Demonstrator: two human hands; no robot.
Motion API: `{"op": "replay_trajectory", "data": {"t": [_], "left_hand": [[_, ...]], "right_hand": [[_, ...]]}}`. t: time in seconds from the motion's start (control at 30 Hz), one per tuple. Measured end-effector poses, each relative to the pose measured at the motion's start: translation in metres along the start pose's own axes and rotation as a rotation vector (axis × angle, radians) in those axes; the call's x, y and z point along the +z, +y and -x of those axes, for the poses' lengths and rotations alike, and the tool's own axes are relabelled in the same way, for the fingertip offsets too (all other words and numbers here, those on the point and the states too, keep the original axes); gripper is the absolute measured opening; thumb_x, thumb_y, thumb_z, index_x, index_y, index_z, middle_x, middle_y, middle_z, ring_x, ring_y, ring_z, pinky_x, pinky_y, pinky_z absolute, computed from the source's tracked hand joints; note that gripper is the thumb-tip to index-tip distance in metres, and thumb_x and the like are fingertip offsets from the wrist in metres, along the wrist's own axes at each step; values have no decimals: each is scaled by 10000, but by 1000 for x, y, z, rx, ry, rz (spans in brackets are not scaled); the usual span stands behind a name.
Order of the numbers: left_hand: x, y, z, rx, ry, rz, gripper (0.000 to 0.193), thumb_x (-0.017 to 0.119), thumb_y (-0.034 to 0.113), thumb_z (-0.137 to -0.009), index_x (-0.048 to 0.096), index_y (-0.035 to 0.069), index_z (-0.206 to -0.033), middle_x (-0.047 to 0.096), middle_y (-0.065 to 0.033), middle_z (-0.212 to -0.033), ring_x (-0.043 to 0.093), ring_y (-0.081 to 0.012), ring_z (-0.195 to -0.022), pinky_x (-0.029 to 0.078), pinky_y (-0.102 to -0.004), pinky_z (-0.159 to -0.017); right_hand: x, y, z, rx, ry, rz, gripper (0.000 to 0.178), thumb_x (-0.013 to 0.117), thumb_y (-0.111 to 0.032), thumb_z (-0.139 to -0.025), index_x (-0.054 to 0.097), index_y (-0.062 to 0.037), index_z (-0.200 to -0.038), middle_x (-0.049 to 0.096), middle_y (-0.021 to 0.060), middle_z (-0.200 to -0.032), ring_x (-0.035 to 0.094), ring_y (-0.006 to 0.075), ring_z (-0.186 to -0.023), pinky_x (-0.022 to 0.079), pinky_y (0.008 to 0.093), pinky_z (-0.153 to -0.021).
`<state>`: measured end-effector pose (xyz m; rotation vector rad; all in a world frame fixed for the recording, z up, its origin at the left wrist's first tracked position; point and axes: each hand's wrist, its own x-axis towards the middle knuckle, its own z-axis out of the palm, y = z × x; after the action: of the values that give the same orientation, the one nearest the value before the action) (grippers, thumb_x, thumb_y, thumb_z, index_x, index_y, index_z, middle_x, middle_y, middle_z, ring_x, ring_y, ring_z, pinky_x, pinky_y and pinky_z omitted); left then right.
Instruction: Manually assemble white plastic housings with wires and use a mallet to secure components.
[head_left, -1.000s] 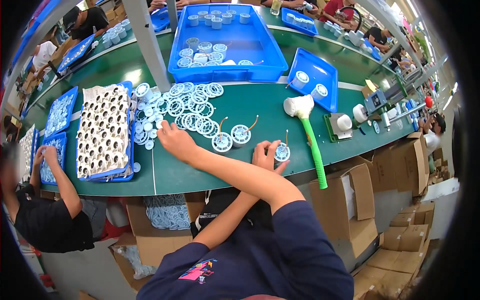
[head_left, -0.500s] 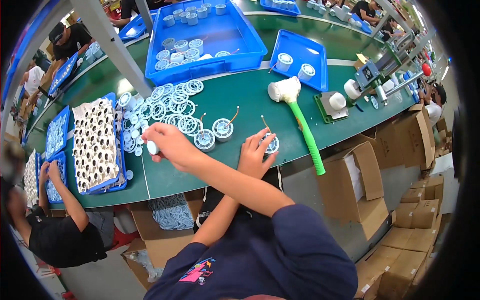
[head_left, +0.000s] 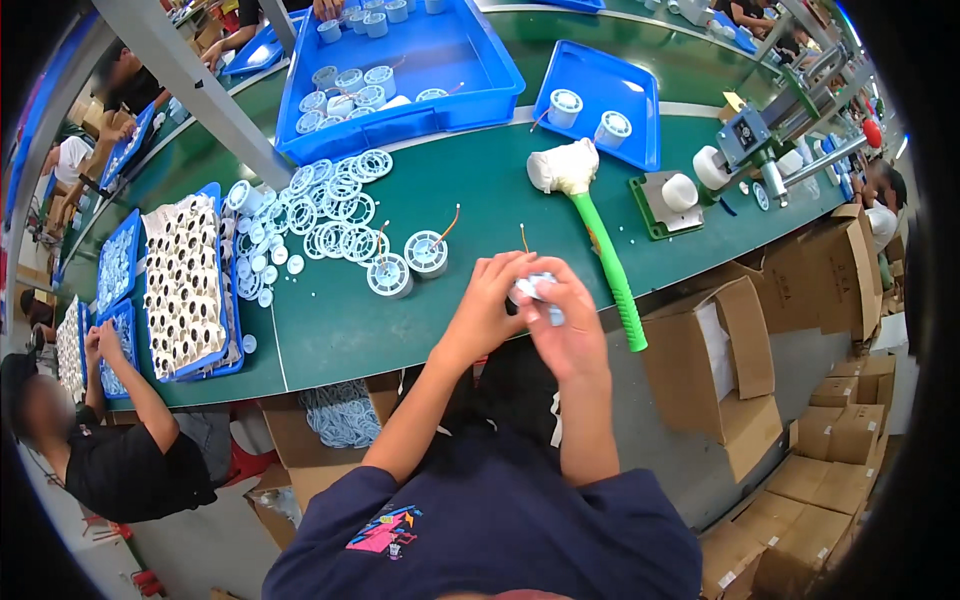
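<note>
A worker in a dark blue T-shirt brings both hands together above the near edge of a green workbench, around a light-blue round part largely hidden by the fingers. The left hand curls closed about the part's side, its fingertips partly covered; the right hand bends thumb and fingers over the top, and whether it grips the part or a smaller piece cannot be told. A thin wire rises beyond the knuckles, its root out of sight. Two wired rotors stand apart to the left, near overlapping pale rings; a green-handled mallet lies to the right. The upper edge cuts off a large blue bin and a co-worker's hand over it.
</note>
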<state>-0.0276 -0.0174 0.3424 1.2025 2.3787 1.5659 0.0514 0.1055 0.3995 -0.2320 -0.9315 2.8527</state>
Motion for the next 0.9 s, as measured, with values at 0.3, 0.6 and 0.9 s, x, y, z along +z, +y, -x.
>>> {"op": "replay_trajectory", "data": {"t": [0.3, 0.6, 0.9], "left_hand": [[12, 4, 1, -111, 111, -91, 655, 882, 184, -767, 586, -25, -1313, 627, -197, -1266, 565, -411, -1163, 490, -479, -1006], [-56, 37, 77, -145, 401, -133, 286, 744, 80, -917, 681, 16, -1188, 689, -154, -1150, 667, -360, -1081, 530, -439, -973], [-120, -43, 45, -440, 591, -35, 286, 770, 161, -956, 711, 6, -1189, 695, -65, -983, 622, -137, -819, 516, -298, -757]], "right_hand": [[-51, 2, 14, -130, 245, 182, 203, 636, -49, -1003, 622, 30, -1189, 699, 147, -1115, 669, 159, -892, 551, 281, -765], [-11, 18, 15, 201, 10, 27, 140, 572, -82, -1013, 609, -14, -1129, 618, 114, -921, 503, 116, -567, 354, 232, -441], [45, 105, -33, -273, -156, 1097, 260, 633, -45, -1001, 691, -16, -1253, 685, 124, -824, 639, 181, -644, 508, 362, -597]]}}
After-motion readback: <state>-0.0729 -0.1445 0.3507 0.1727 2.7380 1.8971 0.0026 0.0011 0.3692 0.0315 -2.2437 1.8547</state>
